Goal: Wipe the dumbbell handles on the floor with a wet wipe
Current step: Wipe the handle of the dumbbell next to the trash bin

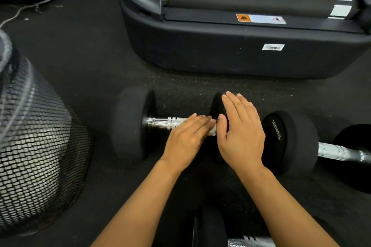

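Observation:
A black dumbbell (132, 122) with a chrome handle (164, 123) lies across the dark floor in front of me. My left hand (186, 138) lies over the right part of that handle, pressing a white wet wipe (213, 130) onto it; only a corner of the wipe shows. My right hand (241, 132) rests flat, fingers together, on the dumbbell's right weight head (217, 106). A second dumbbell (289, 140) lies to the right, its chrome handle (341, 152) bare. A third chrome handle (249, 241) peeks in at the bottom edge.
A treadmill base (241, 54) stands right behind the dumbbells. A black mesh bin with a plastic liner (34, 146) stands at the left. A thin cable (40, 3) runs over the floor at the far left.

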{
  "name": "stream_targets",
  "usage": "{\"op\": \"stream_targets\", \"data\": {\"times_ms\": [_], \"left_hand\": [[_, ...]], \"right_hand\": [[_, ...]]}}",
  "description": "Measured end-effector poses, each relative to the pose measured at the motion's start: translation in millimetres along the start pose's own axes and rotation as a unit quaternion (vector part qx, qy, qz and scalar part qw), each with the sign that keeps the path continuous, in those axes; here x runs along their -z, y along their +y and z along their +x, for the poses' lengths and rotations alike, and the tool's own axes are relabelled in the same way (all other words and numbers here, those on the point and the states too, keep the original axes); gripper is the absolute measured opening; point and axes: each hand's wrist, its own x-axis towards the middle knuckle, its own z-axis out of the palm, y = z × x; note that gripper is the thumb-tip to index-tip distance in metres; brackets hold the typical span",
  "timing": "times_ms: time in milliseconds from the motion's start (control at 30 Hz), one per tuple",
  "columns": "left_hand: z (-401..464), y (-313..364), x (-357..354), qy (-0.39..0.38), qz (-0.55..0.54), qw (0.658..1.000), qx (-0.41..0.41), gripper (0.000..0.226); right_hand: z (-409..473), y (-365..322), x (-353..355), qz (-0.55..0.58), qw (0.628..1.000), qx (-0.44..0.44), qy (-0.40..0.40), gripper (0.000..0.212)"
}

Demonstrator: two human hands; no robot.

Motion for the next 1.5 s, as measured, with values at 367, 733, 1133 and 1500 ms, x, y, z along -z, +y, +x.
{"op": "stream_targets", "data": {"times_ms": [367,733,1133,1500], "left_hand": [[4,1,10,-0.021,0.012,1.000,0.009,0.033],[5,1,25,-0.070,0.026,0.997,0.028,0.040],[-17,28,92,-0.014,0.046,0.991,0.123,0.060],[-21,12,125,-0.080,0.196,0.958,0.193,0.075]], "right_hand": [[2,0,2,-0.005,1.000,0.001,-0.025,0.046],[5,-2,9,-0.003,0.996,-0.002,-0.084,0.050],[-19,-66,53,0.216,0.962,-0.065,-0.155,0.037],[11,-73,2,0.143,0.964,-0.102,-0.199,0.039]]}}
